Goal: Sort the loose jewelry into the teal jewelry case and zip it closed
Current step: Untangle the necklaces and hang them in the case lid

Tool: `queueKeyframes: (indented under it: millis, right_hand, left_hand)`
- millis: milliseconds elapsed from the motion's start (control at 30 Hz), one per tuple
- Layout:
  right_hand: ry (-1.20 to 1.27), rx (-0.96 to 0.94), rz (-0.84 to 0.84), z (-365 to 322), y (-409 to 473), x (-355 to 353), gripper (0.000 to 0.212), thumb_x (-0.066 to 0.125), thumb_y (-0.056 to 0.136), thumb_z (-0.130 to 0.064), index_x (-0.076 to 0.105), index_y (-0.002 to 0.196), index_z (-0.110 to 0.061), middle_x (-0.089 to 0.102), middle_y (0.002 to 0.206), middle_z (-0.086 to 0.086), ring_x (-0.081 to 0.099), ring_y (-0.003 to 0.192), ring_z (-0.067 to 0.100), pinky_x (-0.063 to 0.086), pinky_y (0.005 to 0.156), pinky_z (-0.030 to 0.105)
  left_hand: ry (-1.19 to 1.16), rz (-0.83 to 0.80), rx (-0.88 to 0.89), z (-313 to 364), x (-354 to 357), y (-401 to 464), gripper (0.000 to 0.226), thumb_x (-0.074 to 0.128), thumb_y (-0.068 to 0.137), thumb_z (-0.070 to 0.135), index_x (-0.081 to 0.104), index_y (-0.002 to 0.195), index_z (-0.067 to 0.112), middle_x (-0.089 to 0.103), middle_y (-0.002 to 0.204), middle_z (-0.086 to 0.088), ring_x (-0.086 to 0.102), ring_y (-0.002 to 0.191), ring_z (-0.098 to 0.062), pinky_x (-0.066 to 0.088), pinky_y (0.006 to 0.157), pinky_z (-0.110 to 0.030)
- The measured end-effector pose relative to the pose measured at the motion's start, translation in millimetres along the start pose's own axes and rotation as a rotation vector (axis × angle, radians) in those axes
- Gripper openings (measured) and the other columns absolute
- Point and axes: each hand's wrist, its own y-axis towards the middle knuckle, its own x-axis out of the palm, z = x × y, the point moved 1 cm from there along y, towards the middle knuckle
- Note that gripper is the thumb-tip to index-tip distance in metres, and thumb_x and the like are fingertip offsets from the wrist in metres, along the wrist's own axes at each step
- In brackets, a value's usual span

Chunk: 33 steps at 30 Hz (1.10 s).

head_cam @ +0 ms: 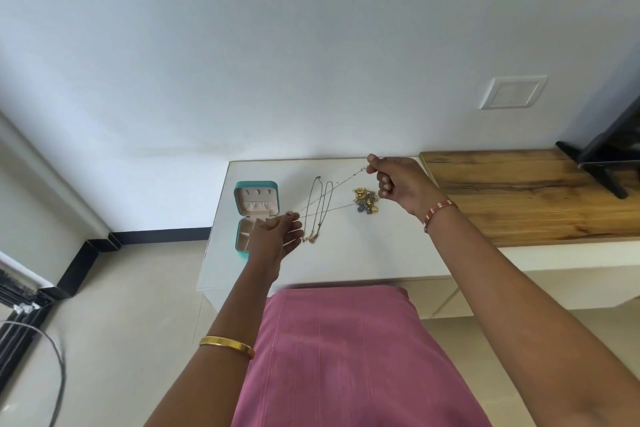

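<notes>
The teal jewelry case [242, 199] lies open at the left of the white table [346, 260], lid up and beige lining showing. A thin chain necklace [337, 184] is stretched above the table between both hands. My left hand [277, 236] pinches one end just right of the case, partly hiding the case's base. My right hand [398, 184] pinches the clasp end near the table's far edge. Two more chain necklaces [318, 208] lie on the table under it. A small pile of gold and blue earrings [365, 201] sits beside my right hand.
A wooden counter [519, 198] joins the table on the right, with a black stand [602, 156] on it. The white wall rises right behind the table. Black cables [20, 322] lie on the floor at the left.
</notes>
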Motion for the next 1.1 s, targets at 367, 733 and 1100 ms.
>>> queueKeyframes:
  millis: [367,733,1100]
  right_hand:
    - [-0.238,-0.065,-0.007,21,42,10,0.018,0.062,0.087,-0.011,0.063,0.069,-0.009,0.042,0.057,0.005,0.035,0.048,0.015,0.034,0.043,0.021]
    - [-0.436,-0.058,0.14,72,125,5,0.021,0.06,0.085,-0.006,0.058,0.064,-0.008,0.051,0.054,0.002,0.042,0.03,-0.002,0.033,0.038,0.01]
    - [-0.56,0.093,-0.038,118,207,18,0.007,0.061,0.085,-0.007,0.062,0.079,-0.005,0.054,0.059,0.003,0.044,0.048,0.012,0.036,0.038,0.013]
  left_hand:
    - [0.117,0.032,-0.112,-48,2,31,0.016,0.047,0.096,0.011,0.062,0.091,0.008,0.065,0.072,-0.002,0.063,0.05,-0.003,0.051,0.06,-0.019]
    - [0.361,0.174,-0.163,-95,20,78,0.012,0.051,0.093,0.011,0.059,0.098,0.005,0.066,0.072,0.0,0.062,0.051,-0.005,0.053,0.069,-0.028]
    - [0.55,0.263,-0.169,-124,31,98,0.01,0.061,0.086,0.013,0.063,0.077,0.018,0.062,0.062,0.001,0.059,0.058,-0.018,0.054,0.074,-0.034]
